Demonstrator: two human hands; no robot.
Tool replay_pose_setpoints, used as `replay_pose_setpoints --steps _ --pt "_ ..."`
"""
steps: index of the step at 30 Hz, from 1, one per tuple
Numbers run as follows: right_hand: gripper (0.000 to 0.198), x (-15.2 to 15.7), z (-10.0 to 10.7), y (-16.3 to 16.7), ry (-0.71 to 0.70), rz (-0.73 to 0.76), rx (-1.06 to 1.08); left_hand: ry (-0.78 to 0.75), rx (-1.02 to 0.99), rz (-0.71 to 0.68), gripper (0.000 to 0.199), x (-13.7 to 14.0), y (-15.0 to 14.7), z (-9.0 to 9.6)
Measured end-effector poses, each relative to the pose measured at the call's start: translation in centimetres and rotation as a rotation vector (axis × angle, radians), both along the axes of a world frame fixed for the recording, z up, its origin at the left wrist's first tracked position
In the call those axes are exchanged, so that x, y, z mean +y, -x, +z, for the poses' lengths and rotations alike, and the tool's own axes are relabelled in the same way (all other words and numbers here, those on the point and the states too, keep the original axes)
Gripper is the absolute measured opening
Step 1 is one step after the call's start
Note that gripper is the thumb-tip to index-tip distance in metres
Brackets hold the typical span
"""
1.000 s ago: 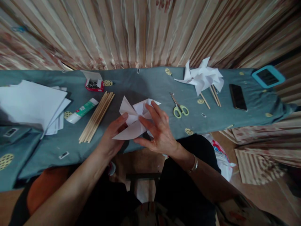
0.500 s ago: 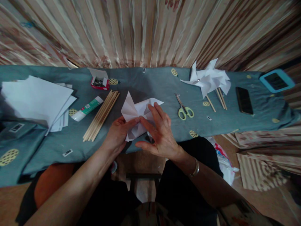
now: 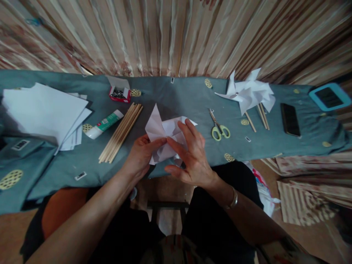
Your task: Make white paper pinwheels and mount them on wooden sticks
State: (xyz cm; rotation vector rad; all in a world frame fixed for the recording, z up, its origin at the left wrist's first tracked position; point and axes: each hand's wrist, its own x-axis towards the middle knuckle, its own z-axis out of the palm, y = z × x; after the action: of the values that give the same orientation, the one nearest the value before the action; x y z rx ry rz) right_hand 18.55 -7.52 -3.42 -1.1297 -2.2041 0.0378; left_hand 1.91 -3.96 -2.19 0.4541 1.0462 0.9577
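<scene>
A white paper pinwheel (image 3: 154, 126) with folded blades is held over the near edge of the cloth-covered table. My left hand (image 3: 140, 156) grips its lower left side, the thumb pressed near the centre where the folds meet. My right hand (image 3: 194, 157) has its fingers spread. Its index fingertip touches the centre beside my left thumb, while the other fingers rest over the right blades, partly hiding them. To the left lie a bundle of wooden sticks (image 3: 121, 134) and a glue tube (image 3: 104, 124). Green-handled scissors (image 3: 218, 126) lie to the right.
A stack of white paper (image 3: 45, 113) lies at the left, and an open red box (image 3: 120, 94) of small metal pieces stands behind the sticks. Pinwheels on sticks (image 3: 250, 91), a phone (image 3: 290, 120) and a blue-framed device (image 3: 330, 96) are at the right. A curtain (image 3: 154, 36) hangs behind.
The camera view has shifted slightly, so the table things sit a little further right. Both hands keep nearly the same hold and touch on the pinwheel.
</scene>
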Motion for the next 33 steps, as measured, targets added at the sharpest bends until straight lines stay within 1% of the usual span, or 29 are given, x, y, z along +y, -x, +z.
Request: replay_pose_setpoints --steps 3,6,8,10,12,14,15,17,18,20,21,23,25,28,31,33 --pt "0.061 -0.1 0.4 0.1 0.005 0.003 -0.01 -0.02 0.009 0.01 0.032 0.1 0.1 0.0" --pt "0.062 -0.1 1.3 -0.1 -0.002 -0.015 -0.002 -0.054 0.013 0.031 0.031 0.3 0.3 0.0" --pt "0.061 0.0 1.9 -0.6 -0.009 -0.056 0.052 -0.074 0.025 0.053 0.03 0.6 0.5 -0.1" --pt "0.061 0.3 1.9 -1.3 0.044 -0.12 0.173 -0.096 0.039 0.067 0.03 0.9 0.8 -0.1" --pt "0.062 0.9 1.3 -2.1 0.2 -0.198 0.36 -0.126 0.047 0.071 0.029 1.2 1.1 -0.1" --pt "0.062 1.6 0.3 -2.6 0.401 -0.242 0.616 -0.157 0.048 0.079 0.028 1.4 1.3 -0.1" --pt "0.064 2.1 -0.1 -2.6 0.504 -0.233 0.737 -0.167 0.046 0.085 0.028 1.5 1.4 0.0" --pt "0.073 2.9 -0.4 -2.2 0.704 -0.184 0.898 -0.172 0.038 0.098 0.027 1.8 1.6 0.0" --pt "0.075 3.3 -0.3 -1.8 0.795 -0.155 0.953 -0.172 0.035 0.105 0.026 1.8 1.6 0.1" --pt "0.069 4.0 0.7 -0.6 0.955 -0.096 1.024 -0.176 0.031 0.12 0.025 2.0 1.6 0.2" --pt "0.064 4.4 1.2 0.1 1.014 -0.066 1.043 -0.184 0.032 0.126 0.024 2.0 1.6 0.3" --pt "0.054 5.0 2.2 1.5 1.089 -0.047 1.071 -0.21 0.038 0.133 0.023 2.1 1.6 0.2" --pt "0.042 5.7 2.6 2.6 1.126 -0.069 1.082 -0.24 0.051 0.125 0.023 2.1 1.5 0.0" --pt "0.039 6.2 2.1 3.5 1.1 -0.127 1.143 -0.282 0.057 0.126 0.025 2.2 1.5 -0.6" --pt "0.045 6.2 1.3 3.6 1.045 -0.168 1.192 -0.305 0.075 0.122 0.026 2.2 1.3 -1.0" --pt "0.054 6.1 1.0 3.4 1.03 -0.196 1.195 -0.303 0.102 0.106 0.025 2.2 1.1 -1.0"
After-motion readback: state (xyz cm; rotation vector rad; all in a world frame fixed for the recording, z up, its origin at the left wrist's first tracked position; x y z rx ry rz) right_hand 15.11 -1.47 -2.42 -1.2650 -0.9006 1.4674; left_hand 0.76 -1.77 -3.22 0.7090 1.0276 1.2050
